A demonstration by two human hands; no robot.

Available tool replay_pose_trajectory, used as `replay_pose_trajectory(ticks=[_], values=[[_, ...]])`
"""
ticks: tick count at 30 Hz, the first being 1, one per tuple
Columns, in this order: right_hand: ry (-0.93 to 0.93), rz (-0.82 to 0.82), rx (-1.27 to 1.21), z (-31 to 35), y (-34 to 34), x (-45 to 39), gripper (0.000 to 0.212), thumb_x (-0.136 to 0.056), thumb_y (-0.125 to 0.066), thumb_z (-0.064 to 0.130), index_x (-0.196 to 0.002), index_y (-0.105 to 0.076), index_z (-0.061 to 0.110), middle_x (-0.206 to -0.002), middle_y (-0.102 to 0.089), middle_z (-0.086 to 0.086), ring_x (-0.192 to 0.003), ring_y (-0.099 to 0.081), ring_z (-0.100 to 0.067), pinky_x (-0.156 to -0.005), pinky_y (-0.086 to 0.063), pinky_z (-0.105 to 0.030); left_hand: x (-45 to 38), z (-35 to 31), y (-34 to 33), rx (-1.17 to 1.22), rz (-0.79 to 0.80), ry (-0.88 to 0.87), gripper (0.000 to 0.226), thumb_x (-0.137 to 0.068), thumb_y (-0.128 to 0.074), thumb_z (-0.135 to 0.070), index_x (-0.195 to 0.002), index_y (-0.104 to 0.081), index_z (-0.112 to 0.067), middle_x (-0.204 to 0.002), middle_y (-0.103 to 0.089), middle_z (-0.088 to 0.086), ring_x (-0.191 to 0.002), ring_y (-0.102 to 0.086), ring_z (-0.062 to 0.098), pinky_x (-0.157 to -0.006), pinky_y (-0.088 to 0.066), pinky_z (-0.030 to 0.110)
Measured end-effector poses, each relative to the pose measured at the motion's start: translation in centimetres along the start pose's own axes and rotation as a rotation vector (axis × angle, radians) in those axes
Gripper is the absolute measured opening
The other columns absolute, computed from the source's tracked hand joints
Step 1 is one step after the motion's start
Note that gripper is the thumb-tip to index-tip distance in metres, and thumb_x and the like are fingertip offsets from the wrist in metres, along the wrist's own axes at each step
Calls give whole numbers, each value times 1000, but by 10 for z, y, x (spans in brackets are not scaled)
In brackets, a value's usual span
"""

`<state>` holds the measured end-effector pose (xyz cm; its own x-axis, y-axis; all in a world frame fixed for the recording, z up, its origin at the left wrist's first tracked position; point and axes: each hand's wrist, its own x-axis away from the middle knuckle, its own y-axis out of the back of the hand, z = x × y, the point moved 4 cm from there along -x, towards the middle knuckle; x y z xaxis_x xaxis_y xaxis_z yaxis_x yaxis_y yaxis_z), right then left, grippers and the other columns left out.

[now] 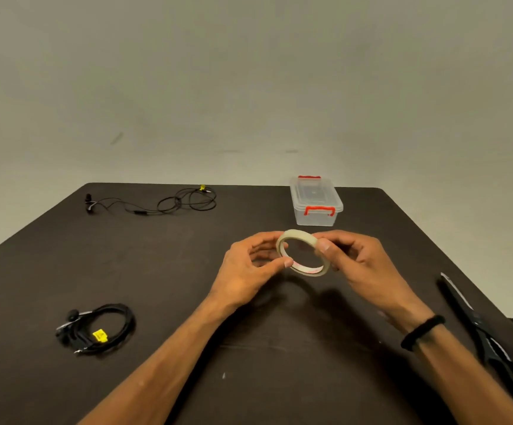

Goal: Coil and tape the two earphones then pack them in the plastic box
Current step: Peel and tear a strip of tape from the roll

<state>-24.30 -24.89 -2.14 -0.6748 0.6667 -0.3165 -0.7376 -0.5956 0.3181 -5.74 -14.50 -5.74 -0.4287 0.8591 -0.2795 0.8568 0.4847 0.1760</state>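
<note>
Dark table: both hands pinch a translucent tape roll, left hand and right hand on opposite rims. Beyond them stands the plastic box (lid on); coiled earphone lies well left, loose earphone farther, scissors right.

The scissors blur along the right side, their handles cut off by the frame's lower edge. Printing on the coiled earphone's yellow tag is too small to read.

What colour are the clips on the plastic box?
Red clips on the clear plastic box, seen in the head view.
</note>
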Motion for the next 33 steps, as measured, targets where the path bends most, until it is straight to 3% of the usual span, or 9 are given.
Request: replay_pose_trajectory(ticks=[4,9,13,16,19,23,27,33], values=[[-73,17,-299,-9,4,4,27,-96,-65,28,-117,-80,18,-98,-72,-10,-88,-57,-20,-75,-47,-34,0,-3,4,88,31,17,44,-83,-86,-13,-125,-73,-17,-113,-79,1,-109,-74,20,-103,-57,38],[-108,43,-391,-11,8,7,31,-96,-63,27,-119,-78,13,-99,-70,-10,-90,-59,-18,-75,-46,-32,3,-13,6,112,86,5,37,-83,-85,-18,-119,-75,-19,-110,-79,1,-108,-73,22,-100,-58,33],[-64,72,-248,-8,3,11,29,-99,-61,25,-119,-78,14,-104,-74,-11,-90,-60,-16,-74,-48,-29,6,-18,9,97,84,-30,39,-81,-86,-23,-119,-76,-23,-111,-78,-1,-110,-70,23,-100,-57,33],[-14,50,-98,-1,0,15,25,-97,-62,27,-115,-78,21,-105,-78,1,-89,-65,-6,-76,-51,-22,8,-19,10,49,81,-47,40,-81,-87,-23,-119,-76,-24,-113,-77,-5,-109,-70,17,-99,-58,38],[39,31,52,3,0,17,23,-98,-61,30,-114,-77,29,-107,-77,14,-100,-70,-7,-82,-54,-19,8,-17,11,-37,90,-70,41,-82,-87,-24,-121,-74,-27,-116,-76,-10,-112,-69,14,-97,-60,43],[84,22,227,-1,-3,17,23,-98,-59,39,-114,-76,38,-107,-73,19,-103,-63,-14,-86,-51,-30,10,-17,12,-213,16,-149,41,-83,-86,-30,-122,-74,-31,-119,-73,-18,-110,-68,7,-94,-59,37],[140,19,351,0,-6,20,21,-98,-54,45,-112,-70,49,-106,-67,21,-103,-54,-10,-83,-43,-18,12,-18,13,-342,-76,-270,40,-82,-87,-32,-120,-74,-30,-116,-71,-17,-101,-69,10,-86,-58,33],[159,52,436,-4,-8,21,28,-100,-53,43,-117,-74,38,-104,-64,20,-106,-51,-9,-85,-39,-13,13,-19,11,-473,-64,-380,40,-82,-88,-32,-119,-74,-29,-106,-72,-15,-90,-67,12,-78,-56,27]])
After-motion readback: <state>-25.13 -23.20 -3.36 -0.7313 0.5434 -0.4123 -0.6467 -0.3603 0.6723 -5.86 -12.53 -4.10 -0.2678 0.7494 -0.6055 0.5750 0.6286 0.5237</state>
